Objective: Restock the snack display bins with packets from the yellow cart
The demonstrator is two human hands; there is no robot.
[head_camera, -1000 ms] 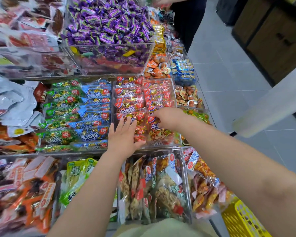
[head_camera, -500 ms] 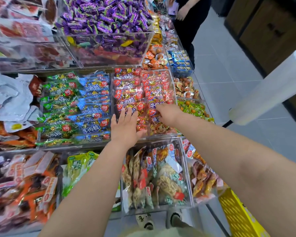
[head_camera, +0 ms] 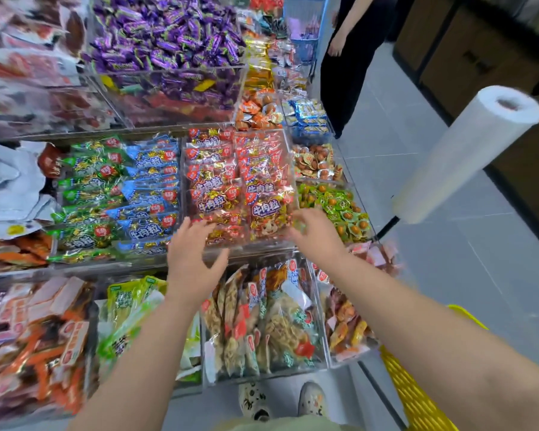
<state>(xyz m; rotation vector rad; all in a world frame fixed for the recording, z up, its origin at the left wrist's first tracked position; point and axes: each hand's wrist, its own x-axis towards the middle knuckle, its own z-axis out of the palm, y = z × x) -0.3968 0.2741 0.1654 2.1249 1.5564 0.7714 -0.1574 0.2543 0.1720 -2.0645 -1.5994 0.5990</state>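
Red packets [head_camera: 240,188], piled loose: left hand [head_camera: 193,259] splayed empty, right hand [head_camera: 316,236] blurred, grip not determinable; front ones could be dislodged if brushed.

A shop selling packaged snacks is shown. Clear plastic bins [head_camera: 181,98] are set in stepped tiers along an aisle, and each is filled with one kind of wrapped goods. Purple sweets [head_camera: 168,29] are heaped in the far tier, green and blue packets [head_camera: 115,194] and red packets [head_camera: 240,181] are stacked in the middle one, and mixed bags [head_camera: 268,321] are stood upright nearer. A roll of thin plastic bags [head_camera: 467,154] is mounted on a stand at the right. A grey tiled floor [head_camera: 433,259] is seen, with a yellow cart [head_camera: 417,399] at the near right and another person [head_camera: 349,57] standing far along the display.
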